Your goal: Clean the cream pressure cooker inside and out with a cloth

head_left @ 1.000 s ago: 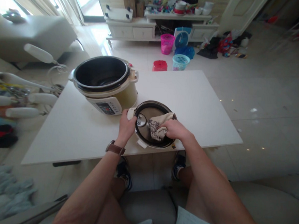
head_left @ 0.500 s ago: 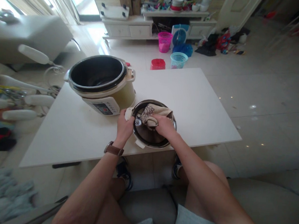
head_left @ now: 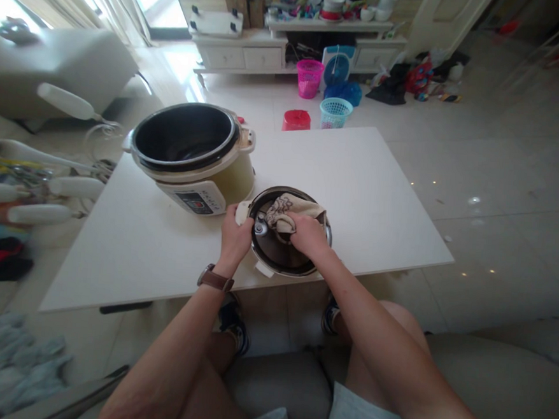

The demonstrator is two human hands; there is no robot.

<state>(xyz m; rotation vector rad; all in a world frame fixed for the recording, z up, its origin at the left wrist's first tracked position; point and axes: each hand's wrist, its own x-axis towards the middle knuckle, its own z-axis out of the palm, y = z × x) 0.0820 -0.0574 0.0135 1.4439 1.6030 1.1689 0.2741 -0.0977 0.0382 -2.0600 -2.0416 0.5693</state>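
The round pressure cooker lid [head_left: 283,259] lies with its inner side up at the near edge of the white table [head_left: 357,196]. My left hand [head_left: 236,235] is closed around the white handle on the lid's left side. Bunched in my right hand [head_left: 309,236] is a beige patterned cloth [head_left: 303,206], pressed against the inside of the lid. A small metal valve [head_left: 260,228] shows on the lid just left of the cloth. Behind my left hand stands the electric pressure cooker [head_left: 191,165], uncovered, with a dark inner pot and a front control panel.
Beyond the table are a pink basket [head_left: 309,81], a light blue basket [head_left: 335,113] and a red stool or bin [head_left: 296,120] on the tiled floor. White chair backs [head_left: 67,101] border the table's left. A low white cabinet [head_left: 242,55] stands at the far wall.
The view has shifted very slightly. My right hand and the cloth stay at nearly the same spot on the lid, and my left hand keeps its hold on the handle.
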